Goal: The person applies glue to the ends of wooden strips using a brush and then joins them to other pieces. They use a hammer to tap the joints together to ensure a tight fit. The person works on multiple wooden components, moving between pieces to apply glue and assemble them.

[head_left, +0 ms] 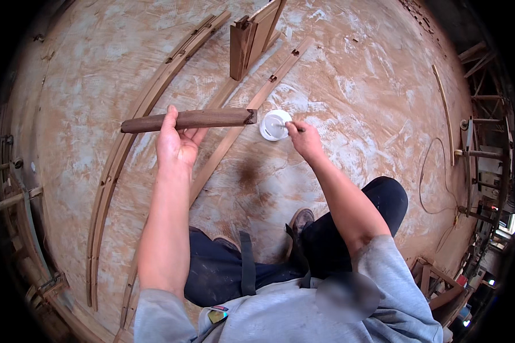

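A dark brown wooden bar (217, 118) with a notched right end lies across my left hand (177, 140). The thumb crosses over its top and the fingers curl beneath, so the hand is closed on it. Just past the notched end is a small round white tub (275, 125), which seems to hold something pale. My right hand (306, 140) pinches a thin stick or brush that reaches into the tub; its exact kind is too small to tell.
Long curved wooden strips (149, 94) lie on the stained floor to the left. A straight notched strip (263, 91) runs diagonally under the bar. A thicker wooden piece (252, 46) stands beyond. Wooden frames (478, 146) and a thin cord (422, 183) are at the right.
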`<state>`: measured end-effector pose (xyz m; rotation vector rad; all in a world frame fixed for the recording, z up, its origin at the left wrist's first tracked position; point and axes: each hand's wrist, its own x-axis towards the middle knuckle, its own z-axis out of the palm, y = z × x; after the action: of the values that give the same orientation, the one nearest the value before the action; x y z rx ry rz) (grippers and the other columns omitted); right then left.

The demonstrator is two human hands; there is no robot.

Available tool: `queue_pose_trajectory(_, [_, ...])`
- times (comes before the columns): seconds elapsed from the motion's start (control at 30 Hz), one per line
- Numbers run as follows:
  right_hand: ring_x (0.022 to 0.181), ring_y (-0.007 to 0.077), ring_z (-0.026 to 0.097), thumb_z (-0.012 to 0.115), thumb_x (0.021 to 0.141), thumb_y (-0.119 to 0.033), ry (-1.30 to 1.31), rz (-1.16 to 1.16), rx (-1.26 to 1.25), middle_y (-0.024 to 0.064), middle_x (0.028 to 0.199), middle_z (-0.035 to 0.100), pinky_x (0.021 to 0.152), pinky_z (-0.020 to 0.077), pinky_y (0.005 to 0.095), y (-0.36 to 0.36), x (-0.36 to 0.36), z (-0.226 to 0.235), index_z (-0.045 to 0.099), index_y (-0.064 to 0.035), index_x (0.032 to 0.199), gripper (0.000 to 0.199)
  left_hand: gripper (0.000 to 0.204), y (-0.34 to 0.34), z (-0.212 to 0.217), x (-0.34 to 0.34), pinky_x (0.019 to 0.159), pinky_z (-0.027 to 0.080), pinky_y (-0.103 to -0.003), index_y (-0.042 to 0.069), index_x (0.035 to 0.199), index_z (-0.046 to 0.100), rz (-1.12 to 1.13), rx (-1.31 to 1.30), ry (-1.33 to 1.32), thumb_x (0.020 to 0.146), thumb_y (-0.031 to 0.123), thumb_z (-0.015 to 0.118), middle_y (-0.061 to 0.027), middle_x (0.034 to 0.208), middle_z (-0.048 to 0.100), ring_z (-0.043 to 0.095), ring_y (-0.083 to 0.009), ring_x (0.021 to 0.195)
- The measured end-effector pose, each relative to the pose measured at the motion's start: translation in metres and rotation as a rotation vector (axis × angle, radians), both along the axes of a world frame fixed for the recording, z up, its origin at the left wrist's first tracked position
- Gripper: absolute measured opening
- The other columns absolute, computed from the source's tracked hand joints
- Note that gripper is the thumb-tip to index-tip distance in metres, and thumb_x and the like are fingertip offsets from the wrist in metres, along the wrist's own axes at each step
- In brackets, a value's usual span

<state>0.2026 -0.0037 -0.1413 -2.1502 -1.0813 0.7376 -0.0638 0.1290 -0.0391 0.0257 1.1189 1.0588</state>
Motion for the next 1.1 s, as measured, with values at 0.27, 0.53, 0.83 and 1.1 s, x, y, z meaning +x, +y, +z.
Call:
queue_pose_trajectory(0.27, [0.051, 0.0133, 0.055, 0.056, 0.092, -0.033, 0.681, -0.533, 0.087, 0.0068, 0.066, 0.061, 0.040, 0.0410, 0.0275, -0.009, 0.012, 0.044, 0.059, -0.0020, 0.080, 0.034, 0.028, 0.004, -0.007, -0.001, 0.094, 0.048, -0.060, 0.002, 0.103, 0.051, -0.018, -0.041, -0.001, 0.090, 0.023, 0.065, -0.0145, 0.104, 0.058, 0.061, -0.0354, 0.102])
queue_pose_trajectory(0.53, [0.050, 0.0172, 0.053, 0.047, 0.099, -0.021, 1.092, -0.331, 0.495, 0.0100, 0.065, 0.058, 0.044, 0.0416, 0.0274, -0.038, 0.001, 0.173, 0.059, -0.0019, 0.090, 0.024, 0.027, 0.004, -0.013, 0.012, 0.085, 0.053, -0.058, 0.002, 0.107, 0.052, -0.121, -0.028, 0.067, 0.091, 0.021, 0.064, -0.0128, 0.105, 0.057, 0.062, -0.0310, 0.098])
queue_pose_trajectory(0.83, [0.051, 0.0139, 0.052, 0.052, 0.095, -0.014, 0.808, -0.169, 0.354, 0.0084, 0.064, 0.059, 0.048, 0.0384, 0.0250, -0.040, -0.007, 0.180, 0.061, 0.0025, 0.090, 0.020, 0.028, -0.003, -0.009, 0.008, 0.083, 0.054, -0.055, 0.007, 0.104, 0.051, -0.187, 0.001, 0.071, 0.089, 0.026, 0.066, -0.0096, 0.101, 0.058, 0.062, -0.0276, 0.097])
queue_pose_trajectory(1.1, [0.053, 0.0106, 0.051, 0.050, 0.095, -0.012, 0.719, -0.054, 0.335, 0.0053, 0.065, 0.057, 0.050, 0.0405, 0.0247, -0.042, -0.010, 0.186, 0.062, 0.0039, 0.090, 0.020, 0.024, -0.001, -0.008, 0.003, 0.084, 0.052, -0.060, 0.006, 0.106, 0.053, -0.184, -0.023, 0.068, 0.090, 0.022, 0.064, -0.0105, 0.103, 0.058, 0.063, -0.0311, 0.096])
